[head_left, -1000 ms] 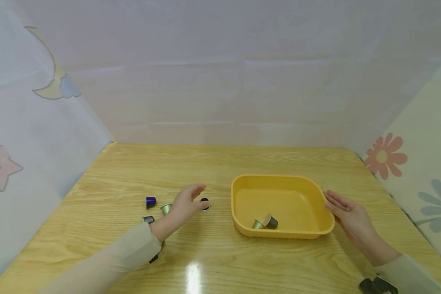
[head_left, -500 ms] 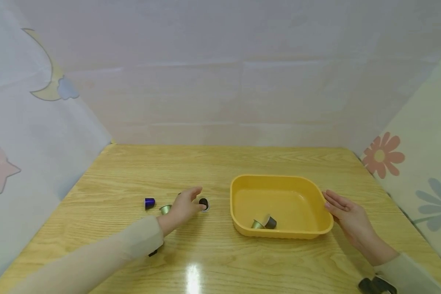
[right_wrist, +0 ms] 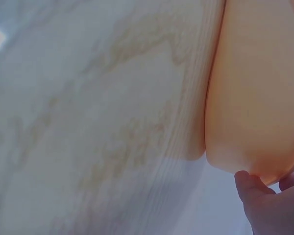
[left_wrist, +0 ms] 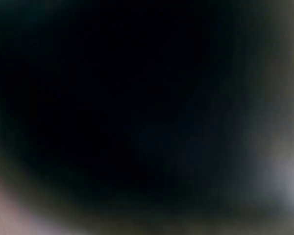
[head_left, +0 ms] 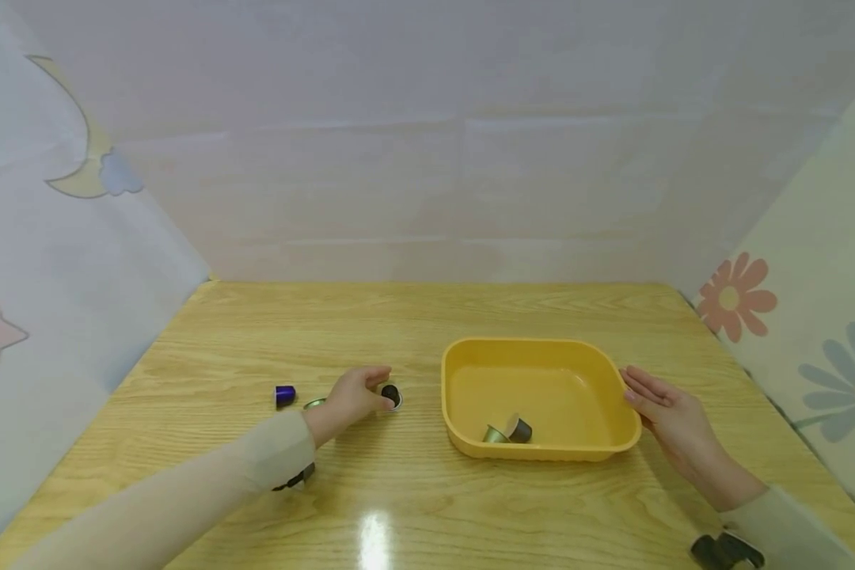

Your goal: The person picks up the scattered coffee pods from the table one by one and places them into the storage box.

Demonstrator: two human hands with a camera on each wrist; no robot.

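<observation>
In the head view, my left hand (head_left: 349,400) is at a black coffee capsule (head_left: 390,393) standing on the table, its thumb and fingers closed about the capsule's sides. A green coffee capsule (head_left: 315,403) lies partly hidden behind that hand. To the right is a yellow plastic tray (head_left: 541,453), which holds a green capsule (head_left: 495,435) and a dark grey capsule (head_left: 519,429). My right hand (head_left: 673,419) grips the tray's right end, and the right wrist view shows its thumb (right_wrist: 247,183) at the rim. The left wrist view is dark and blurred.
A blue-purple capsule (head_left: 284,396) lies on the wooden table (head_left: 413,507), left of my left hand. Dark wrist-camera parts (head_left: 727,550) show below the right sleeve. Patterned cloth walls (head_left: 342,190) close off the back and sides.
My left hand has drawn its thumb and fingers in around the black capsule. The right hand stays on the tray. The whole head view has shifted slightly.
</observation>
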